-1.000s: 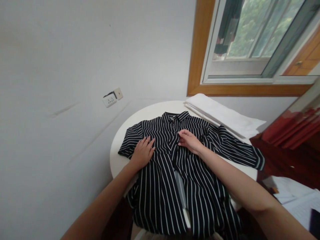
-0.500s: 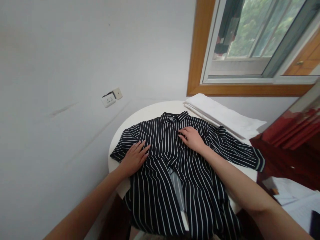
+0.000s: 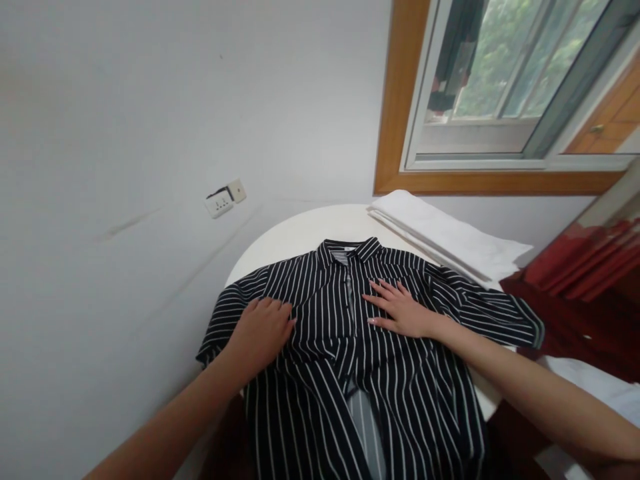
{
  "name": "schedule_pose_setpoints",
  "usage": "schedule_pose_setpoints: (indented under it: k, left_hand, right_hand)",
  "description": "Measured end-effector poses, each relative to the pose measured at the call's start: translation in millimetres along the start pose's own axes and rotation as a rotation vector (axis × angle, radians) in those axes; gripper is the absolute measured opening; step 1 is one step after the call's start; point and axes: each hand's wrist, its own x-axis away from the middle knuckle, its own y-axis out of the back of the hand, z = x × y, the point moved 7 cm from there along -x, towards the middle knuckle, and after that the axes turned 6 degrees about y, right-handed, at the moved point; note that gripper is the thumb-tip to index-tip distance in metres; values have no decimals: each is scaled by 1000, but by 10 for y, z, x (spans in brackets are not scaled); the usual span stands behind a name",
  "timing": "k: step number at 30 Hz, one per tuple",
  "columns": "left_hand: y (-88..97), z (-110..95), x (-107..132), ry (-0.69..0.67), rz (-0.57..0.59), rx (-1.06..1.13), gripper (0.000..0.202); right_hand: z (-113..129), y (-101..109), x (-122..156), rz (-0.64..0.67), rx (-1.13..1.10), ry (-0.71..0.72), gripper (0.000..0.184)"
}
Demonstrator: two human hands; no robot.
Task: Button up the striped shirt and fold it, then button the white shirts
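A black shirt with white stripes (image 3: 320, 313) lies front up, its collar at the far side and its lower part hanging over the near edge of the round white table (image 3: 295, 230). The front opening parts toward the hem. My left hand (image 3: 263, 331) is on the chest at the left, fingers curled into the fabric and their tips hidden. On the other side of the opening, my right hand (image 3: 403, 310) rests flat on the chest with its fingers spread.
Folded white cloth (image 3: 440, 230) lies at the table's back right, beside the shirt's sleeve. Behind the table are a white wall with a socket (image 3: 219, 203) and a wood-framed window (image 3: 385, 133). A red curtain (image 3: 580, 260) hangs at the right.
The shirt has slid toward me, baring more of the table's far side. My left hand's fingers have gone from stretched out to curled; my right hand has come nearer and spread flat.
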Motion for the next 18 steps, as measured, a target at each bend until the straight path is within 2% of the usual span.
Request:
schedule_pose_setpoints:
  k: [2,3,5,8,12,18]
  left_hand:
    - [159,-184,-263,-67,-56,42,27]
    - [177,-287,-418,-111,-68,81,31]
    - [101,-474,-736,-178,-71,163,31]
    - [-177,-673,-1140,-224,-58,228,28]
    - [-489,-722,-1512,-133,-78,229,24]
    - [-632,-695,-1784,12,-166,236,29]
  right_hand:
    - [-2,119,-125,-16,7,8,54]
    - [-6,188,-224,-41,18,11,49]
    - [-6,289,-463,-89,33,26,39]
    - [-93,302,-819,-121,59,-66,28]
    - [-248,212,-1140,-192,83,-196,28]
    - [-500,128,-1289,-322,1,-301,29]
